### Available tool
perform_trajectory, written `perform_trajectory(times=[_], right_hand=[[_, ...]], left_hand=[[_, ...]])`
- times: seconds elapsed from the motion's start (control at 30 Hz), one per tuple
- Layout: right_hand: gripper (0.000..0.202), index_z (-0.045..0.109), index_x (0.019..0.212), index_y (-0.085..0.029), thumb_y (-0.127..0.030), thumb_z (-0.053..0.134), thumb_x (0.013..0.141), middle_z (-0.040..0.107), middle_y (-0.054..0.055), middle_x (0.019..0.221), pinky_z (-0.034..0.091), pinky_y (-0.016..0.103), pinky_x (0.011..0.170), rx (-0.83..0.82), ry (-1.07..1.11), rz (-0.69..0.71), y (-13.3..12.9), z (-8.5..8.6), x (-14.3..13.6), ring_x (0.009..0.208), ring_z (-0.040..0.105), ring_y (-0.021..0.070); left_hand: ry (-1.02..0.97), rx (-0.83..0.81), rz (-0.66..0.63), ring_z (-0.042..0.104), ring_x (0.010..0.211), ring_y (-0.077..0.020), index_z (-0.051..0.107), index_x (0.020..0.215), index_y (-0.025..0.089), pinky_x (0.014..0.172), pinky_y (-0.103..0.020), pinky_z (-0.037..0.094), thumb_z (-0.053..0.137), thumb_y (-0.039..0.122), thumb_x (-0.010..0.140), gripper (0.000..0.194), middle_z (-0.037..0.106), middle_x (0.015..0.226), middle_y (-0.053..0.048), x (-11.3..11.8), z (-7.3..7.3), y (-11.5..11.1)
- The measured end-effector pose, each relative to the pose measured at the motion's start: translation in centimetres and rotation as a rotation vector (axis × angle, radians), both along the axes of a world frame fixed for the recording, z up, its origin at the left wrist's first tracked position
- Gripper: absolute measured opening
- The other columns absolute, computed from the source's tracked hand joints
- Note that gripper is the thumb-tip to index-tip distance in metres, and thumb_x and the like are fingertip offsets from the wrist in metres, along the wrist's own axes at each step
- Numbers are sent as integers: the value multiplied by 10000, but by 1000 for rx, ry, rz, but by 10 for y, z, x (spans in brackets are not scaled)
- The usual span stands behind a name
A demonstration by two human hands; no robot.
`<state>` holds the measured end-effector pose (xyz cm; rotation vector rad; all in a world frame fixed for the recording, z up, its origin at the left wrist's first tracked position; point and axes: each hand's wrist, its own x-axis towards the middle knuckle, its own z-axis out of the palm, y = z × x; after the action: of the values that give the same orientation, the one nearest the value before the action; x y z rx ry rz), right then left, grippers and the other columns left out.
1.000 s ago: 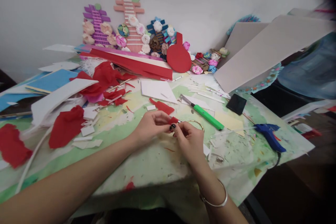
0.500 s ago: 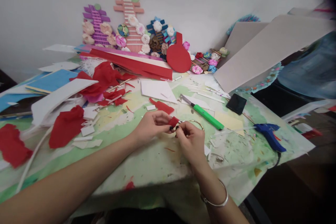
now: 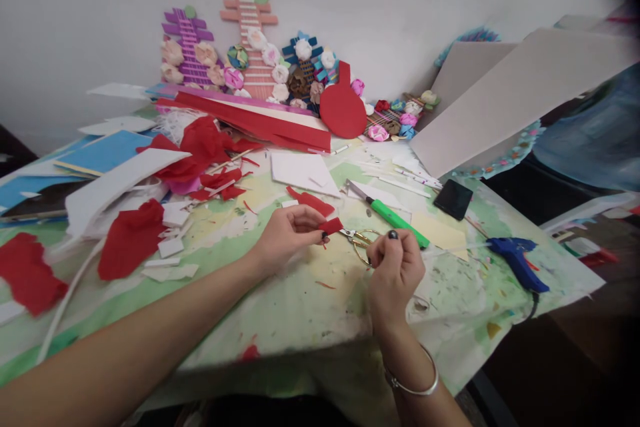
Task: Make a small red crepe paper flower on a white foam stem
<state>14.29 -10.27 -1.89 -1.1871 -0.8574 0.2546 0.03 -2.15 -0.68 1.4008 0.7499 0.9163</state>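
A small red strip (image 3: 331, 225) is pinched between the thumb and fingers of my left hand (image 3: 295, 235), above the middle of the table. Just right of the strip are scissors (image 3: 356, 237) with gold-coloured loop handles, their blades partly covered by it. My right hand (image 3: 397, 270) is closed beside those handles, thumb pressed to curled fingers; whether anything is in it is hidden. Beyond the scissors lies a green utility knife (image 3: 397, 221) with its blade out. A torn red piece (image 3: 311, 200) rests behind my left hand.
A blue glue gun (image 3: 517, 261) and a dark phone-like slab (image 3: 453, 199) lie at the right. Red scraps (image 3: 131, 240) and white offcuts (image 3: 173, 215) cover the left. Behind are a red guitar-shaped cutout (image 3: 343, 110), flower-trimmed stick crafts (image 3: 255, 67) and large grey boards (image 3: 520, 93).
My right hand has pulled away from the red strip, moving right and uncovering the scissors. My left hand still holds the strip. The view has shifted slightly.
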Motion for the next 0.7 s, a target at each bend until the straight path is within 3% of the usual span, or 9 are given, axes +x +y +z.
perform_trajectory(times=[0.13,0.27,0.33,0.4,0.53,0.7], right_hand=[[314,351,642,-210,-276,430,938,303,-92,501,282,225,445,153,109,-84,-1,6,-4,426,311,73],[345,387,605,-197,-303,490,916,354,-73,521,321,225,475,62,-3,-99,0,3,-1,468,354,76],[192,489,709,-191,-269,588,854,447,-51,617,386,227,530,47,-45,-64,1,1,1,549,437,90],[102,563,866,-201,-230,639,805,524,-8,789,453,259,620,45,-144,-2,2,0,2,705,523,125],[230,650,1024,-234,-206,645,795,543,73,1061,470,374,821,-56,-566,91,3,1,2,1025,527,214],[161,706,935,-250,-181,620,818,573,83,1063,481,406,812,-38,-694,78,5,0,1,1024,537,230]], left_hand=[[93,215,74,687,774,-160,647,826,132,730,-281,561,679,124,680,150,719,823,-58,-1,-2,-3],[149,367,114,683,794,-165,654,854,127,718,-280,565,645,127,710,144,716,854,-73,-1,-2,-6],[159,418,119,685,793,-169,653,862,125,716,-283,570,636,132,720,143,715,857,-76,-1,-2,-6],[159,449,116,691,800,-174,637,917,131,719,-287,576,632,127,719,198,719,872,-73,-1,-2,-6],[188,546,69,697,818,-177,585,1044,152,753,-302,573,602,88,714,337,726,920,-61,-1,-3,-7],[246,672,33,694,827,-164,571,1052,159,761,-271,551,589,83,711,350,709,992,-66,-3,-1,-11]])
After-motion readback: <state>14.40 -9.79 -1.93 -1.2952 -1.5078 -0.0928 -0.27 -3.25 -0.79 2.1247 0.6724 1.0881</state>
